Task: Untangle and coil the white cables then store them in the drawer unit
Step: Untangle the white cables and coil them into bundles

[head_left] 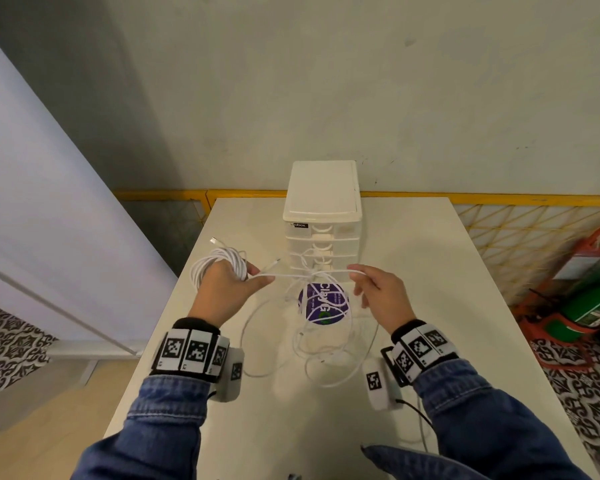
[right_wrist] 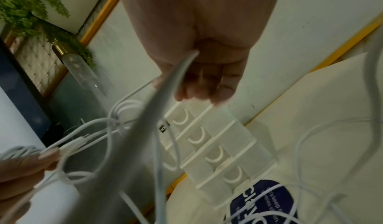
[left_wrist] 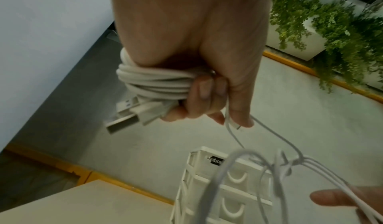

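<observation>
The left hand is raised above the left side of the white tabletop, its fingers curled round a coiled bundle of white cable wrapped about the hand; the wrist view shows a USB plug poking out below the bundle. Its thumb and forefinger also pinch a thin strand that runs straight across to the right hand. The right hand's thumb and forefinger pinch that same strand, while its other fingers hang loosely curled. Between the two hands the strand passes through a knot, held up in front of the drawer unit's lower drawers.

The drawer unit stands at the far middle of the tabletop, close to the back edge, all its visible drawers closed. From the knot the remaining loose white cables hang down and sprawl on the tabletop in loops, over and around a round purple sticker, well clear of both side edges. The near half of the tabletop, towards the person's denim sleeves, lies bare, and so does the right-hand side out to its edge. Beyond that right edge are a yellow lattice railing and a green cylinder in an orange stand. To the left of the tabletop the floor drops away beside a pale wall panel.
</observation>
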